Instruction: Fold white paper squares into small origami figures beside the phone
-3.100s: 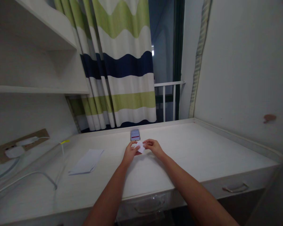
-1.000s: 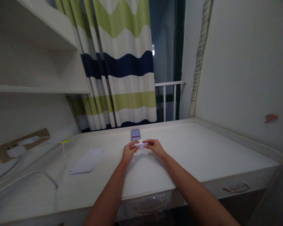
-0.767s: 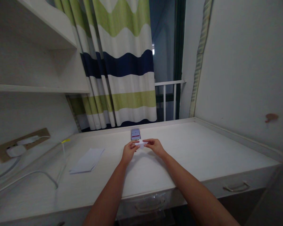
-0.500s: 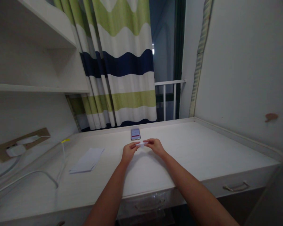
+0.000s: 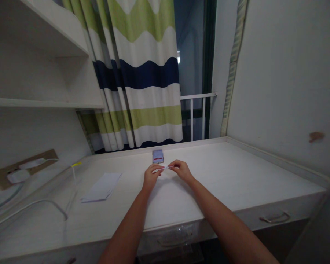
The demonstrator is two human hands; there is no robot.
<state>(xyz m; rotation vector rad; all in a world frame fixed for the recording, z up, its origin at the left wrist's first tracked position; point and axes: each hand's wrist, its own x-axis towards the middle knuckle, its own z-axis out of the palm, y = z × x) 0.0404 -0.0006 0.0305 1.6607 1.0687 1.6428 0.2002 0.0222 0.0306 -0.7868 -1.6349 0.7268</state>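
My left hand (image 5: pixel 151 175) and my right hand (image 5: pixel 182 171) pinch the two ends of a narrow rolled or tightly folded white paper strip (image 5: pixel 166 167), which has a faint red mark. Both hands rest just above the white desktop (image 5: pixel 222 172). A smartphone (image 5: pixel 158 156) with its screen lit lies flat just beyond the strip, not touching either hand. To the left of my left hand lies a small stack of white paper sheets (image 5: pixel 101 187).
A wall socket panel (image 5: pixel 19 175) with white plugs and a white cable (image 5: pixel 30 207) sits at the left. A shelf (image 5: pixel 44 103) overhangs the left side. A striped curtain (image 5: pixel 145 73) and white railing (image 5: pixel 196 96) stand beyond the desk's far edge. Drawer handles line the front.
The small white paper between my hands has narrowed from a flat piece into a thin strip. My hands have drawn slightly closer to the desk's far side.
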